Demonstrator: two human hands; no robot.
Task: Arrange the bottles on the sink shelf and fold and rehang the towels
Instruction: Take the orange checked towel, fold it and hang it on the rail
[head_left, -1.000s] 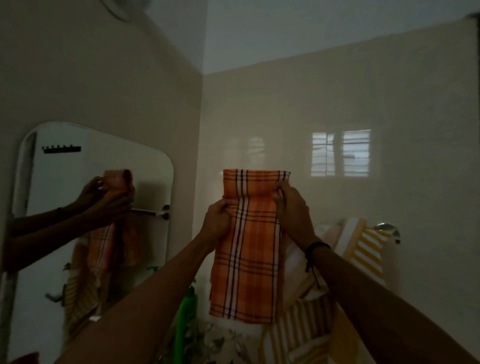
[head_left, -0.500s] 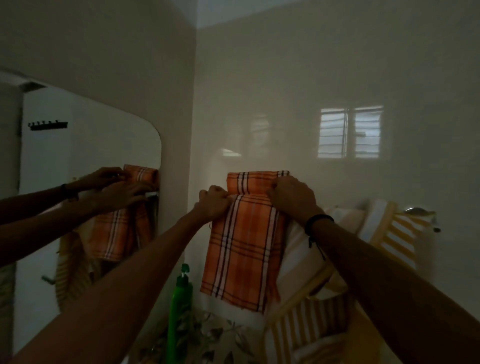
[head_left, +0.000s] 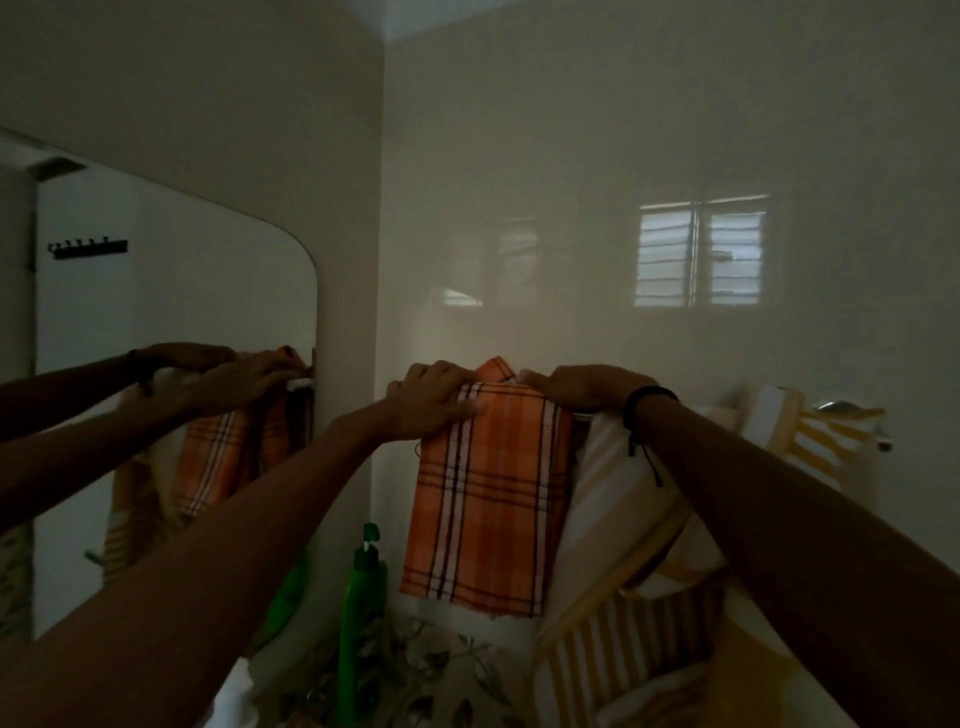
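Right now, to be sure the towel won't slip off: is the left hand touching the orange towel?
Touching. The head view shows the left hand with its fingers lying across the top left corner of the orange towel, no gap between them.

Dim, grainy, soft focus, window glare on wall (head_left: 675, 130) (bowed edges)
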